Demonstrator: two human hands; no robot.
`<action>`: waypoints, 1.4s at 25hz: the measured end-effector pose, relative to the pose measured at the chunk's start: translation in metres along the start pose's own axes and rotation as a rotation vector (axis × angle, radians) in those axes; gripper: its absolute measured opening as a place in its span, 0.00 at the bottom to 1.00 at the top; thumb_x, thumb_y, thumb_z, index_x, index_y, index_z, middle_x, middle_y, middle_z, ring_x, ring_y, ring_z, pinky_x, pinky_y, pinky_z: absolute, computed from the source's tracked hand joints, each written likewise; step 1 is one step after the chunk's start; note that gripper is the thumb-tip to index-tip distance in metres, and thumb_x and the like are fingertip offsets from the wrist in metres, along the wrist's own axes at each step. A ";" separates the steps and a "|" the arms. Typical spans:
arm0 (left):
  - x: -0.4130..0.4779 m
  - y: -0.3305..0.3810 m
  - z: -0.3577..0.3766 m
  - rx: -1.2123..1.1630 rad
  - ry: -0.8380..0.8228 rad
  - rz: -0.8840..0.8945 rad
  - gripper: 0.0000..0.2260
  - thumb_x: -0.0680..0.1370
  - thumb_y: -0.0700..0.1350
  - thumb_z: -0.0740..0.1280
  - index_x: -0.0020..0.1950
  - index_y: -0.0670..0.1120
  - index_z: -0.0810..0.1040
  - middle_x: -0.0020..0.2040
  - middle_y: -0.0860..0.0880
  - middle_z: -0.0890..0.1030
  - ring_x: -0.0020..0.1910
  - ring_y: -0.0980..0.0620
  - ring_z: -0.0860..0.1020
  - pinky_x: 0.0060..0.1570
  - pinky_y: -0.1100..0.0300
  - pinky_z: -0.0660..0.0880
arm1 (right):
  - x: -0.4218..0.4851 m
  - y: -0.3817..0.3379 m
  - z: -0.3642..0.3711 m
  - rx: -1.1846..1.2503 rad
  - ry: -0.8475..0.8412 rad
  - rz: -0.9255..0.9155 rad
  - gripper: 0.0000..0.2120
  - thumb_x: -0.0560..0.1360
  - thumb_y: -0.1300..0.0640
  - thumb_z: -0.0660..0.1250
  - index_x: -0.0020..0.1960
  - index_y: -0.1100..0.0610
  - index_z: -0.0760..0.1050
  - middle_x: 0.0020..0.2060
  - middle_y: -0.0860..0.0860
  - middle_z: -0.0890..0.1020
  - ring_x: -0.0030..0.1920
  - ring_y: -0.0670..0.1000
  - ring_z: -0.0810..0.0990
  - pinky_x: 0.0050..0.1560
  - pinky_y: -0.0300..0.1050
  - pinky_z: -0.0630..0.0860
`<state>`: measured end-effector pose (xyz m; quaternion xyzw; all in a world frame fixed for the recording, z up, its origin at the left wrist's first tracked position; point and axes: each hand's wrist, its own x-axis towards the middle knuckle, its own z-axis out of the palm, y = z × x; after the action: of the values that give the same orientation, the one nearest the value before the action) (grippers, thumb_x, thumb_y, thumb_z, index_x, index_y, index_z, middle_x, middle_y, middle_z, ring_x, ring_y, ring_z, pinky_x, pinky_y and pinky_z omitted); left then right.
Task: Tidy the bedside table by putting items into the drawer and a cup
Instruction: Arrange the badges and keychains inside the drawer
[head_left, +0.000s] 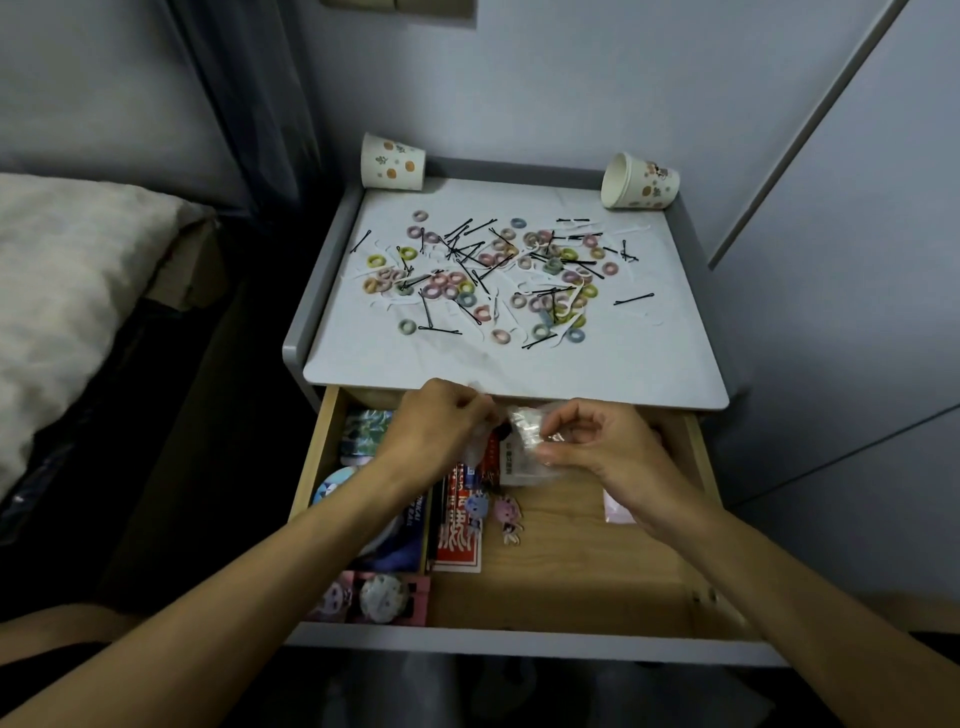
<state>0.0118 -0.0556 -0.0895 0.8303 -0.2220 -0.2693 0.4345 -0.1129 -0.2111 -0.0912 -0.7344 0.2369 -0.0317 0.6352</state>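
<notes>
Left hand: the left hand (441, 421) is over the back of the open drawer, fingers curled, pinching the left edge of a clear plastic bag (524, 436).
Right hand: the right hand (608, 441) has thumb and curled fingers pinching the bag's right side.
Bag: crinkled and see-through, held between both hands just below the table's front edge; its contents are too blurred to tell.
Table top: the bedside table (519, 369) carries a loose scatter of pastel hair ties (452, 283), black bobby pins (632, 300) and thin white pieces across its middle and back.
Cups: 2 patterned paper cups lie on their sides, the left cup (392, 162) at the back left corner, the right cup (640, 182) at the back right corner with its mouth facing left.
Drawer: the drawer (571, 571) is pulled out, with a red box (460, 525) and small cartoon figures (506, 512) near its middle and a pink packet (379, 597) at its front left corner.
Beside: a pillow (62, 291) lies left of the table.
</notes>
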 end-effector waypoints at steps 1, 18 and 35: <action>-0.001 -0.004 0.000 0.020 0.004 0.007 0.09 0.80 0.45 0.65 0.45 0.50 0.85 0.40 0.50 0.85 0.40 0.53 0.84 0.48 0.49 0.82 | -0.001 0.007 -0.004 -0.040 0.032 0.036 0.08 0.68 0.69 0.75 0.46 0.64 0.80 0.43 0.55 0.84 0.45 0.50 0.82 0.47 0.39 0.80; -0.008 -0.016 0.006 -0.070 -0.082 -0.047 0.07 0.76 0.38 0.70 0.46 0.50 0.82 0.47 0.49 0.84 0.45 0.50 0.83 0.50 0.50 0.81 | 0.041 0.098 -0.012 -0.643 0.335 0.063 0.12 0.69 0.68 0.73 0.40 0.51 0.78 0.42 0.51 0.83 0.45 0.49 0.81 0.46 0.33 0.74; -0.005 -0.003 0.013 -0.182 -0.124 -0.074 0.08 0.73 0.38 0.73 0.48 0.47 0.79 0.48 0.46 0.82 0.48 0.47 0.81 0.49 0.51 0.80 | 0.004 0.047 -0.002 -0.086 0.120 0.031 0.07 0.73 0.68 0.71 0.46 0.57 0.78 0.41 0.50 0.82 0.46 0.48 0.81 0.45 0.33 0.77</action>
<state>0.0003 -0.0589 -0.0967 0.7767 -0.1925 -0.3551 0.4833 -0.1244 -0.2181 -0.1369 -0.7540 0.2871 -0.0556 0.5882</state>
